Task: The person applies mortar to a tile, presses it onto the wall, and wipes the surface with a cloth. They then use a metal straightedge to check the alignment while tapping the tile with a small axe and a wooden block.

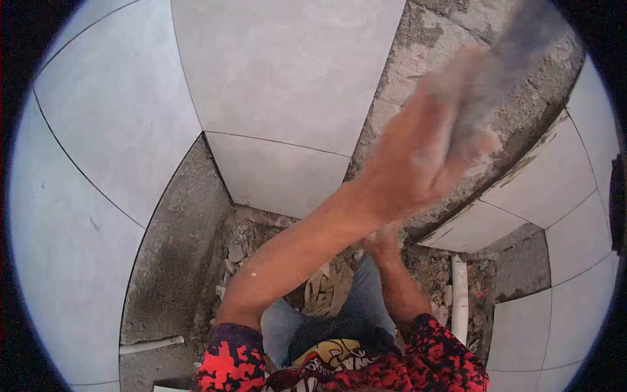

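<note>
My left hand [424,137] reaches across to the upper right, smeared by motion, over the bare rough strip of wall [398,72] between tiled surfaces. Its fingers and thumb are around a blurred grey thing [473,104] that I cannot make out; a dark smear continues from it towards the top right. Lower down, my right hand [384,238] is mostly hidden behind my left wrist and forearm, so its fingers and anything in them cannot be made out. Large pale tiles [281,72] adjoin the bare strip on its left.
More pale tiles stand at the left [117,104] and right [535,176]. Below are a rubble-strewn floor [238,245], a white pipe [460,297] on the right and a short pipe [153,345] at the lower left. A crumpled tan cloth or sack [326,287] lies between my legs.
</note>
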`<control>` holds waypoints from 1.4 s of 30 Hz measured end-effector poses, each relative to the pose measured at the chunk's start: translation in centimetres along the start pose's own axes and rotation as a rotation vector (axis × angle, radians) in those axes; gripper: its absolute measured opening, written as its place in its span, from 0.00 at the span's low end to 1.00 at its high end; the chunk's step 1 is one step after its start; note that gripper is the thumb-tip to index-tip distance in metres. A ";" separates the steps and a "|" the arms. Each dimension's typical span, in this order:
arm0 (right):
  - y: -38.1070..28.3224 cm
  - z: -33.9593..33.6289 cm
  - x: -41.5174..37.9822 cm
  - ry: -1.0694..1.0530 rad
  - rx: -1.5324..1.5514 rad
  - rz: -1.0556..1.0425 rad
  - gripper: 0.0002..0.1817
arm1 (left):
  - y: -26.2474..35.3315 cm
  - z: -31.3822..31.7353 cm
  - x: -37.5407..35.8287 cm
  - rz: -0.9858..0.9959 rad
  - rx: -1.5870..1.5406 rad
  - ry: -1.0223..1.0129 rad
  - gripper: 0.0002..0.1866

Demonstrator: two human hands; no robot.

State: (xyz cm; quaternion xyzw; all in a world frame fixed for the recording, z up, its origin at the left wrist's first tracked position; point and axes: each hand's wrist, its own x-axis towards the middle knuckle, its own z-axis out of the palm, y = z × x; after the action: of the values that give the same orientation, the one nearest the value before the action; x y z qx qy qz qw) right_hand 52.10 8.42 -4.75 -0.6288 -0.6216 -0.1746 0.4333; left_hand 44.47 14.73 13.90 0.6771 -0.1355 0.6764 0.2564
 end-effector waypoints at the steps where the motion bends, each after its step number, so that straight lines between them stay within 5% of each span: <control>1: 3.2 0.2 -0.8 0.171 0.018 -0.047 0.39 | 0.2 0.5 0.7 0.071 -0.068 -0.006 0.33; 2: 5.9 0.7 -1.8 0.345 0.031 -0.083 0.37 | 0.1 0.7 1.0 0.137 -0.144 -0.018 0.32; 4: 1.6 -4.5 3.0 0.530 0.183 0.106 0.35 | -2.4 -1.3 -0.1 -0.079 -0.061 -0.150 0.27; 7: 3.5 -13.1 4.9 0.703 -0.248 0.058 0.32 | -8.8 -4.0 -6.7 -0.282 0.355 0.052 0.23; 10: 7.6 -20.8 2.5 0.738 -0.366 0.120 0.29 | -13.8 -5.7 -16.1 -0.332 0.758 -0.106 0.31; 16: 11.3 -24.1 -7.3 0.933 -0.429 0.296 0.34 | -14.8 -3.6 -20.0 -0.361 0.881 -0.145 0.42; 28: 13.2 -22.8 -22.1 0.753 -0.421 0.937 0.41 | -16.0 -2.2 -20.4 -0.328 0.921 -0.072 0.47; 31: 17.6 -24.2 -27.9 0.727 -0.713 0.867 0.47 | -16.5 -1.9 -20.9 -0.368 0.874 -0.019 0.45; 35: 18.7 -23.4 -29.5 0.811 -0.546 0.998 0.51 | -16.3 -1.6 -21.0 -0.422 0.922 -0.054 0.43; 36: 15.5 -23.0 -26.3 0.759 -0.559 1.102 0.50 | -16.0 -1.6 -20.9 -0.381 0.926 -0.050 0.42; 42: 17.6 -24.1 -29.4 0.700 -0.624 0.946 0.44 | -15.4 -1.2 -19.9 -0.304 1.007 -0.057 0.41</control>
State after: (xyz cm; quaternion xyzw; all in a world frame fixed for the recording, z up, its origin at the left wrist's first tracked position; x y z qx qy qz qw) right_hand 71.30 -25.93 -19.20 -0.8359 -0.0218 -0.3314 0.4370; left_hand 50.63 24.89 -8.32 0.7466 0.2989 0.5943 -0.0094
